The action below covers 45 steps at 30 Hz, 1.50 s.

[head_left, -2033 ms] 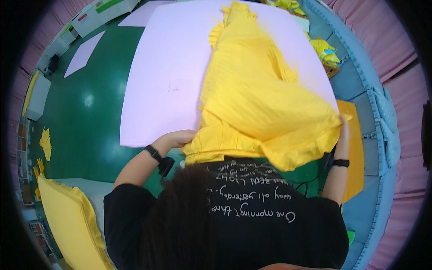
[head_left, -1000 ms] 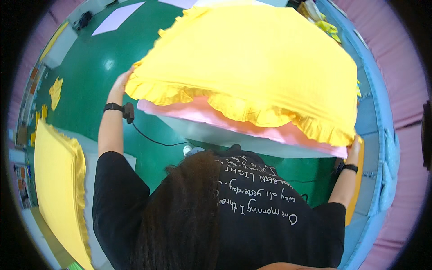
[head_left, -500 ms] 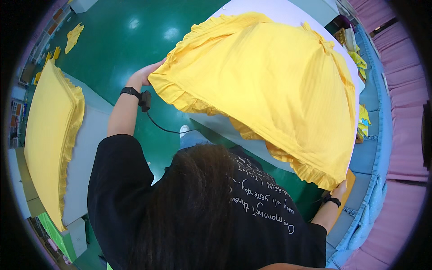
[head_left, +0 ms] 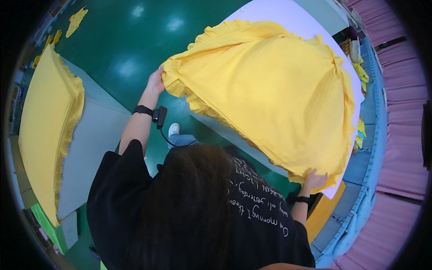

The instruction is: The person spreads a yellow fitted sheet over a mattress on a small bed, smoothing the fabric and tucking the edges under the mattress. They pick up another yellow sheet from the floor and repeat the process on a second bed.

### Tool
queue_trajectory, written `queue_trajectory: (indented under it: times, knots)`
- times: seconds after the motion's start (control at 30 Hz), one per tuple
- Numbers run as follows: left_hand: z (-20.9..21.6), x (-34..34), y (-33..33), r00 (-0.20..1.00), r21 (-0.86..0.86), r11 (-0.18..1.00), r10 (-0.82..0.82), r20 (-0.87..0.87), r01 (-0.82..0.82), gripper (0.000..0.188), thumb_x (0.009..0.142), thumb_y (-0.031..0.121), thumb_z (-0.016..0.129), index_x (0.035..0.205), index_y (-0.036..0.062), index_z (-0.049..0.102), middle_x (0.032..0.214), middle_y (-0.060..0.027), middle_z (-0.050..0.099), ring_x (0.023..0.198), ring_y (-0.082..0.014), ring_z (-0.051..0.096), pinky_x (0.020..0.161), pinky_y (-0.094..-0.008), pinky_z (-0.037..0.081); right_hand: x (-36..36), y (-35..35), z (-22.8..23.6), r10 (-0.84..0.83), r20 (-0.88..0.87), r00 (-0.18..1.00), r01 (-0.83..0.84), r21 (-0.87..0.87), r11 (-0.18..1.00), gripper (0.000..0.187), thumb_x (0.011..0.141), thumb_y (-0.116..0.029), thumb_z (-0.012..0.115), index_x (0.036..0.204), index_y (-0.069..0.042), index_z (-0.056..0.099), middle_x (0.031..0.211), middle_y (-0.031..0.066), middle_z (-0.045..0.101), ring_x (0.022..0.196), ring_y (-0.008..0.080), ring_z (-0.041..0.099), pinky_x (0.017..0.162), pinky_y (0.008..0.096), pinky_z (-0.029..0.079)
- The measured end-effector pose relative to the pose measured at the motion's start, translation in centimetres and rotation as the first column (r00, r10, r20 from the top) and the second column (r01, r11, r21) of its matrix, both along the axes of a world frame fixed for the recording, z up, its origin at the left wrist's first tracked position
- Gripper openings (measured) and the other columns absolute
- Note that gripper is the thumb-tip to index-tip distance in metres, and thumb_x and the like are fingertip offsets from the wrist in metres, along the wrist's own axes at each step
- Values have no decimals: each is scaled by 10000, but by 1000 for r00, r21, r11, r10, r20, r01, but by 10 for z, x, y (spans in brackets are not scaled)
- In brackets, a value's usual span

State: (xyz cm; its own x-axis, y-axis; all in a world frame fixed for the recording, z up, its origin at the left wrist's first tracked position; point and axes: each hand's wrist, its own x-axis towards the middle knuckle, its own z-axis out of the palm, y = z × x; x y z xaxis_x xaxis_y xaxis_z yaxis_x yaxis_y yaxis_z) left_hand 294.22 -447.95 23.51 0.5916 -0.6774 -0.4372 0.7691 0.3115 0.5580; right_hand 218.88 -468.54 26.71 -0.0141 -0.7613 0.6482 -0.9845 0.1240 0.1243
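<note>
A yellow tablecloth [head_left: 265,90] with a ruffled edge lies over a pale lilac tabletop [head_left: 310,20], its folds running from the far side toward me. My left hand [head_left: 156,81] is closed on the cloth's left corner, which is lifted off the table's side. At the near right corner, my right hand [head_left: 316,180] rests on top of the cloth with fingers stretched out. Beneath the ruffle the table's near edge is mostly hidden.
To the left stands a grey table [head_left: 96,121] partly covered by another yellow ruffled cloth [head_left: 45,130]. Blue padded cushions [head_left: 366,157] line the right, beside a pink curtain [head_left: 400,135]. A wooden seat [head_left: 326,209] is by my right arm. Yellow cloth [head_left: 75,22] lies far left.
My left hand has shifted right, carrying the cloth's corner. The right hand has left the outer corner tip, moved left and now lies on top of the cloth, baring the table's corner.
</note>
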Motion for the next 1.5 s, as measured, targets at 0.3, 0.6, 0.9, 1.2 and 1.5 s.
queue_trajectory:
  times: [0.3,0.6,0.9,1.2,1.5]
  knots:
    - [8,19,7,908,-203,921,-370,-199,331,459,962,350,332,1289,37,408,1308,-138,456,1206,-292,431,1032,-412,321,277,47,17,437,218,873,-482,252,839,583,811,-303,577,1300,-64,367,1368,189,308,1281,343,256,1036,539,143]
    - [-9,51,13,776,-102,775,-629,-40,623,451,900,222,540,1288,41,399,1309,-76,457,1188,-206,455,994,-361,365,442,125,44,795,337,505,-816,487,312,636,672,-298,706,1211,-98,434,1314,150,355,1259,317,301,1064,536,142]
    - [-47,58,26,709,-113,709,-704,-46,697,433,902,201,535,1292,76,396,1276,-58,482,1157,-201,476,971,-364,384,456,146,24,706,266,656,-748,353,562,101,737,-41,587,796,-66,509,711,80,500,730,262,507,737,363,347]
    - [-56,53,14,731,55,729,-680,-56,682,407,867,208,588,1241,122,453,1187,-31,534,1083,-180,514,901,-351,418,426,163,17,559,209,802,-593,386,707,75,767,-60,569,785,-74,497,761,86,544,751,263,523,744,371,350]
    - [-45,47,-4,619,415,569,-785,17,710,357,844,173,575,1186,143,477,1111,-9,548,984,-170,530,805,-336,411,415,162,-3,454,287,844,-536,400,743,81,779,-69,569,778,-52,490,710,132,551,679,326,530,668,397,387]
